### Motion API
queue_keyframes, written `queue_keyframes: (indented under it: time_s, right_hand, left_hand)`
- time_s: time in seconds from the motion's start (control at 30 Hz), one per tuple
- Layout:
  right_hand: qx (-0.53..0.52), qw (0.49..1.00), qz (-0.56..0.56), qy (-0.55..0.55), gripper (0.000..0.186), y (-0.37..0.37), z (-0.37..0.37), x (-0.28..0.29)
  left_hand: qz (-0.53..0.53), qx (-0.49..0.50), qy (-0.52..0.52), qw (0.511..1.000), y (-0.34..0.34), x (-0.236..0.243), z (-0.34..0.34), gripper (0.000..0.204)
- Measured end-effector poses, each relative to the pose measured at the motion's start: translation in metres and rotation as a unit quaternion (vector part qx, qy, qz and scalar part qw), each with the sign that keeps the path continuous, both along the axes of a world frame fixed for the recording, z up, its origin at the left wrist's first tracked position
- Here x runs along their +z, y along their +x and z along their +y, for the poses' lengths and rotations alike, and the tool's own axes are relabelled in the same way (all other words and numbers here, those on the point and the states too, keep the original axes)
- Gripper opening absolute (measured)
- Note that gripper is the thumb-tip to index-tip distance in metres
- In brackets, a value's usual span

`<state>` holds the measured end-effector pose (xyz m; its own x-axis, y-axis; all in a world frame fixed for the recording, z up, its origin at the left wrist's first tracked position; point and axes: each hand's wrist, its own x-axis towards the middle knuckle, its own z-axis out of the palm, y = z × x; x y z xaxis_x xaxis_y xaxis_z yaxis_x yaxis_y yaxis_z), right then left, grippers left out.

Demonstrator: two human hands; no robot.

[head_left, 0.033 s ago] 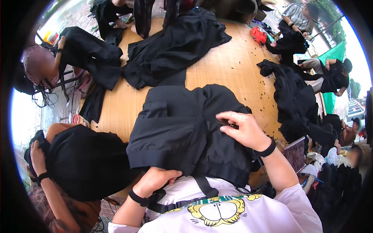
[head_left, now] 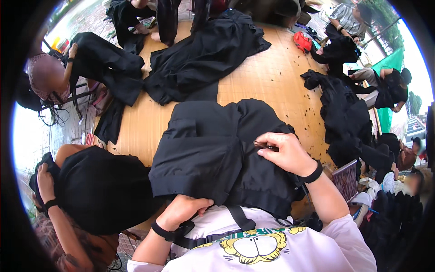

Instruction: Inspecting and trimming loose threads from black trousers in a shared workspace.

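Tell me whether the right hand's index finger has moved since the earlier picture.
Yes, slightly: judged against the table, the index finger of the right hand has drawn back to the right.

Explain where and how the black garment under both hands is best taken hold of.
Probably by the waist-like near band of the black garment, coming from the near side: that narrow strip gives an edge to pinch, while the rest spreads broad.

The fisheye view looks steeply down from head height, close above the shirt [head_left: 260,247] and garment [head_left: 197,156], facing forward over the desk [head_left: 253,75]; its wide reach takes in people [head_left: 394,88] on both sides.
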<state>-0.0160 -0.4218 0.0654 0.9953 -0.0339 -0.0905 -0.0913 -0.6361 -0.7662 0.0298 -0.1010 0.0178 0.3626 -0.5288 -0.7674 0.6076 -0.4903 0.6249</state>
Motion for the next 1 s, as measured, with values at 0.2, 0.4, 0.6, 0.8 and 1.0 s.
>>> queue_keyframes:
  time_s: [0.2, 0.4, 0.6, 0.8, 1.0]
  right_hand:
    - [0.157, 0.975, 0.139, 0.077, 0.02, -0.014, -0.007, 0.025]
    - [0.177, 0.966, 0.147, 0.119, 0.018, -0.049, 0.0, 0.033]
    - [-0.139, 0.988, -0.058, -0.017, 0.013, -0.06, -0.023, 0.021]
    - [-0.259, 0.963, -0.072, -0.021, 0.019, -0.069, -0.057, -0.013]
    - [-0.296, 0.951, -0.052, 0.069, 0.022, -0.082, -0.059, -0.017]
  left_hand:
    - [-0.009, 0.018, 0.044, 0.999, 0.002, 0.016, -0.003, 0.027]
    - [0.0, 0.047, 0.052, 0.998, 0.0, 0.017, -0.004, 0.024]
    - [-0.019, 0.05, 0.032, 0.998, -0.003, 0.017, -0.01, 0.015]
    - [-0.038, 0.047, 0.015, 0.998, -0.007, 0.015, -0.014, 0.009]
    - [-0.056, 0.059, -0.002, 0.997, -0.01, 0.011, -0.014, 0.007]
